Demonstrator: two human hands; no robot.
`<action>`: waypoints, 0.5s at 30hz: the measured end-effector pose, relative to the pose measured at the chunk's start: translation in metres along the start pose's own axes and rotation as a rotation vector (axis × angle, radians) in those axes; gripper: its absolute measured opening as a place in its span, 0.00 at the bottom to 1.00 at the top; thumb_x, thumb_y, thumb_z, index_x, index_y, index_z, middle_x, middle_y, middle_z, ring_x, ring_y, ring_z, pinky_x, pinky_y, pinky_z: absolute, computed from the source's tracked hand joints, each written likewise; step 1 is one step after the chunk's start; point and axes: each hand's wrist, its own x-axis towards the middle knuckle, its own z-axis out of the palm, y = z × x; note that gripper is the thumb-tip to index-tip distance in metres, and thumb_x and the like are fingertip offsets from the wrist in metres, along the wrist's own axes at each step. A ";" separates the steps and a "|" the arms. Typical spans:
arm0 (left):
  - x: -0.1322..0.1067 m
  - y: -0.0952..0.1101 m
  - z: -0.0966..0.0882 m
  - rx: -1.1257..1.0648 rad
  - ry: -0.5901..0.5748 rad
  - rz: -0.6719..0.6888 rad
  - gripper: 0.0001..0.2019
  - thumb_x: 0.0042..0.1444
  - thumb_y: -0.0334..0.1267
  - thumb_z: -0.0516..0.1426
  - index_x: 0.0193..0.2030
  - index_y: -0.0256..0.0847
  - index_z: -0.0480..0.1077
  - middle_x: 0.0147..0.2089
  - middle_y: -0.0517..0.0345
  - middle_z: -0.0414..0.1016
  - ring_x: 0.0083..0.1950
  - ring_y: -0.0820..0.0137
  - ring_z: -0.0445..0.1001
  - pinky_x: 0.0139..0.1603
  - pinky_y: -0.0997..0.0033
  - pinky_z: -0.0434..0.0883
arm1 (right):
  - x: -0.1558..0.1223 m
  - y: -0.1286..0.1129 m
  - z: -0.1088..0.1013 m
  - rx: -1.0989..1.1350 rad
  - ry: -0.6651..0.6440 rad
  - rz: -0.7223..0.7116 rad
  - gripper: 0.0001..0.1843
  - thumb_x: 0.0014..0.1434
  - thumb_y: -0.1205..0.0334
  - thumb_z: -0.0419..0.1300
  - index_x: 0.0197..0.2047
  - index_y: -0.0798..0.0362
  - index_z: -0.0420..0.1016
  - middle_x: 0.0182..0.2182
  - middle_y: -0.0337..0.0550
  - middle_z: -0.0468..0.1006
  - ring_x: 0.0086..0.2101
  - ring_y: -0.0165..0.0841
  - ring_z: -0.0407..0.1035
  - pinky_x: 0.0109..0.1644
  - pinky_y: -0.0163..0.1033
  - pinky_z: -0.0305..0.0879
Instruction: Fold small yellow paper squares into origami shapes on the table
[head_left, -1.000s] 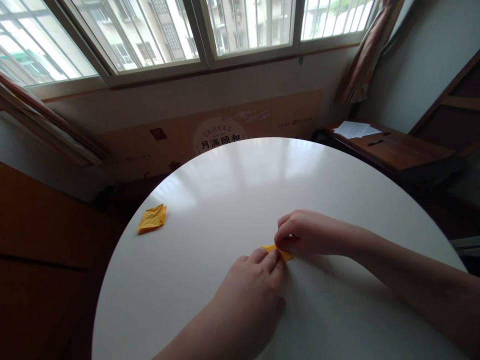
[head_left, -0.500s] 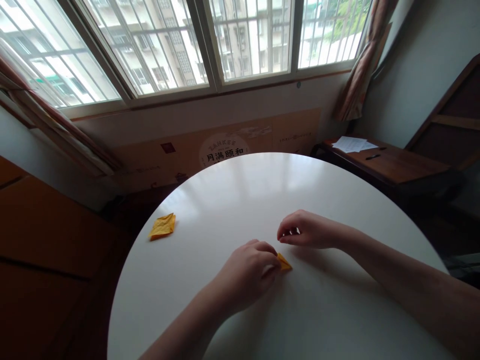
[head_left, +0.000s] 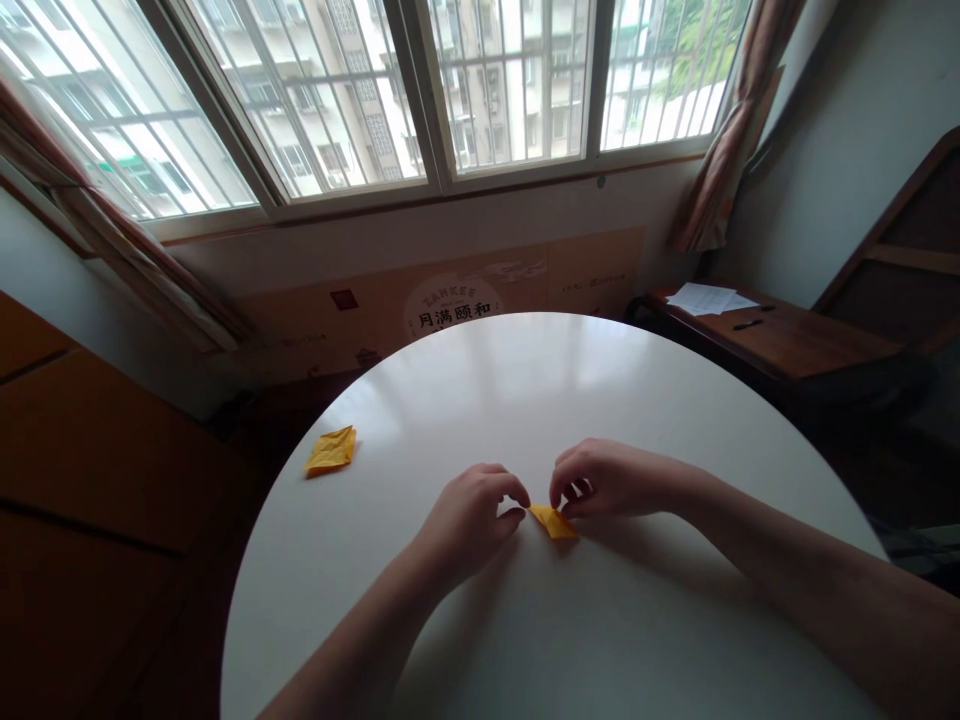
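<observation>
A small piece of folded yellow paper (head_left: 553,522) is on the white round table between my two hands. My left hand (head_left: 474,515) pinches its left tip, with thumb and forefinger curved toward each other. My right hand (head_left: 600,478) has its fingers curled and its fingertips closed on the paper's upper right edge. Part of that edge is hidden behind the right fingertips. Toward the table's left edge lies a second folded yellow paper (head_left: 330,452), squarish and creased, with neither hand near it.
The round white table (head_left: 495,380) has its curved far edge by a wall with a printed cardboard panel (head_left: 592,275) under barred windows. At the right stands a brown wooden table (head_left: 814,335) bearing white sheets of paper (head_left: 705,298). An orange-brown cabinet (head_left: 82,450) is on the left.
My left hand has drawn back left to the paper's left tip, uncovering more of it. The right hand has come down onto the paper's right side. The view has shifted slightly.
</observation>
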 end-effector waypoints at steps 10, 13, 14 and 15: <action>0.001 0.003 0.001 -0.042 -0.125 0.276 0.08 0.54 0.28 0.62 0.39 0.45 0.79 0.44 0.60 0.81 0.46 0.67 0.74 0.50 0.70 0.68 | -0.004 -0.010 -0.004 -0.028 -0.052 -0.040 0.07 0.58 0.60 0.64 0.36 0.54 0.81 0.29 0.39 0.77 0.28 0.28 0.68 0.32 0.31 0.60; 0.001 0.004 0.002 -0.012 -0.136 0.280 0.08 0.54 0.29 0.62 0.39 0.44 0.79 0.41 0.60 0.81 0.44 0.67 0.74 0.48 0.71 0.68 | -0.005 -0.011 -0.006 -0.021 -0.079 -0.015 0.09 0.57 0.57 0.65 0.35 0.54 0.80 0.28 0.38 0.76 0.28 0.28 0.67 0.31 0.31 0.60; 0.001 0.004 0.003 0.003 -0.138 0.277 0.07 0.55 0.29 0.62 0.39 0.44 0.79 0.41 0.60 0.81 0.43 0.67 0.74 0.47 0.71 0.68 | -0.005 -0.011 -0.006 -0.018 -0.087 -0.006 0.09 0.56 0.56 0.66 0.35 0.54 0.80 0.28 0.37 0.75 0.28 0.27 0.67 0.31 0.31 0.60; 0.001 0.004 0.003 0.019 -0.138 0.274 0.07 0.55 0.29 0.62 0.39 0.44 0.79 0.40 0.60 0.81 0.43 0.67 0.74 0.47 0.71 0.68 | -0.005 -0.011 -0.006 -0.018 -0.094 0.002 0.10 0.55 0.56 0.67 0.34 0.54 0.79 0.28 0.36 0.75 0.28 0.27 0.67 0.31 0.31 0.59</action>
